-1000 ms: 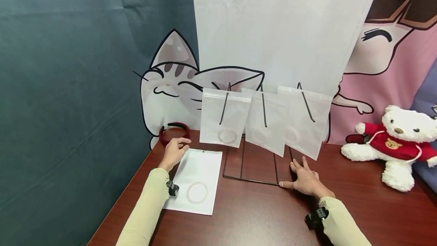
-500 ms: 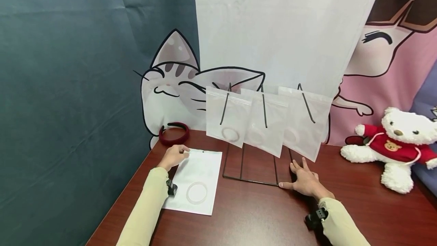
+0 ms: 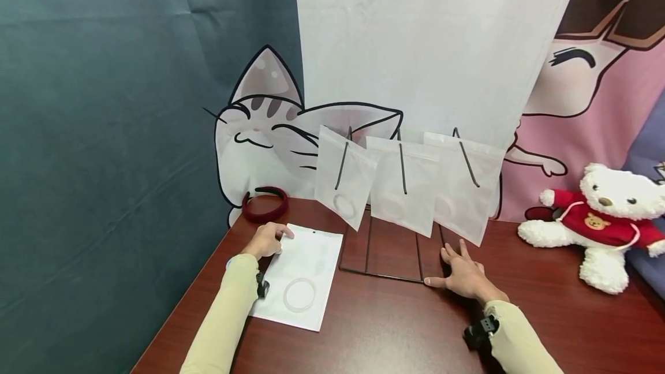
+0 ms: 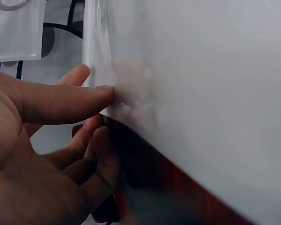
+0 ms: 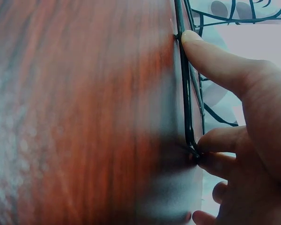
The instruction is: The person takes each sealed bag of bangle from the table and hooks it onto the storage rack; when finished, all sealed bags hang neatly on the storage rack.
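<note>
A white zip bag (image 3: 302, 258) with a pale ring (image 3: 299, 295) showing through lies at the left of the table. My left hand (image 3: 265, 239) pinches its far-left corner; in the left wrist view the thumb (image 4: 91, 101) is on top and a finger shows faintly behind the film. My right hand (image 3: 464, 271) rests with spread fingers on the front right part of a black wire rack (image 3: 395, 276), its thumb (image 5: 210, 54) against the front wire. Three more white zip bags hang on the rack's hooks: left (image 3: 350, 172), middle (image 3: 415, 178), right (image 3: 478, 189).
A dark red headband (image 3: 283, 206) sits at the table's back left corner. On the right sits a white teddy bear (image 3: 605, 270) in a red hoodie. A printed curtain (image 3: 436, 45) hangs behind the brown table (image 3: 384, 333).
My left hand has come down onto the bag's corner and taken hold; the bag has turned slightly. The left hanging bag has swung round on its hook. My right hand stays on the rack.
</note>
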The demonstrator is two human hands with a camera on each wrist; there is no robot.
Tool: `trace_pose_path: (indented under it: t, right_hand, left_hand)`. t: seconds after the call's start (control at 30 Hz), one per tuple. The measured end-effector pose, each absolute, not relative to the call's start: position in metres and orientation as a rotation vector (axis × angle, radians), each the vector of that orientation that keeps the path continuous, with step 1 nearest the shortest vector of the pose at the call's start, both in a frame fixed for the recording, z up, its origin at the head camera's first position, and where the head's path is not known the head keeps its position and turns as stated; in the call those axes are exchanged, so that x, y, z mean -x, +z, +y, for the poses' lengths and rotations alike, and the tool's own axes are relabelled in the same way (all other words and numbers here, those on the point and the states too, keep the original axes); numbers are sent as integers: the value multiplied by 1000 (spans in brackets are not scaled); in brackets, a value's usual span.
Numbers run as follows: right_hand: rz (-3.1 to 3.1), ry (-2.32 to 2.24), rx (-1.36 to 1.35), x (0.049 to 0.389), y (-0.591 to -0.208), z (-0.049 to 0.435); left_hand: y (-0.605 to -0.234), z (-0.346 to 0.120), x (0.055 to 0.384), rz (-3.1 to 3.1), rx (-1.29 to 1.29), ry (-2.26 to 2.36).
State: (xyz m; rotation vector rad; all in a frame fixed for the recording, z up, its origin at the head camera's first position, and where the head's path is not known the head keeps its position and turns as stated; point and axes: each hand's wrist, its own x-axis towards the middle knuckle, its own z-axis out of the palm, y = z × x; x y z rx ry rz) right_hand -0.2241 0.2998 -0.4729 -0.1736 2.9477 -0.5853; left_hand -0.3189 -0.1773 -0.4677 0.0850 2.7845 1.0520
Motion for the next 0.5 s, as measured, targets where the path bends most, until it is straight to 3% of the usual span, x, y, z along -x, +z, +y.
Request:
trace_pose_path:
  t: [0.3,0.5]
  right_hand:
    - [2952,-583,186,224,-475,298]
    - [2966,-577,185,224,-473,299]
  left_hand:
    - [-472,-183,310,2800,-175,1170]
    - [-463,-190,300,2805,-389,1312]
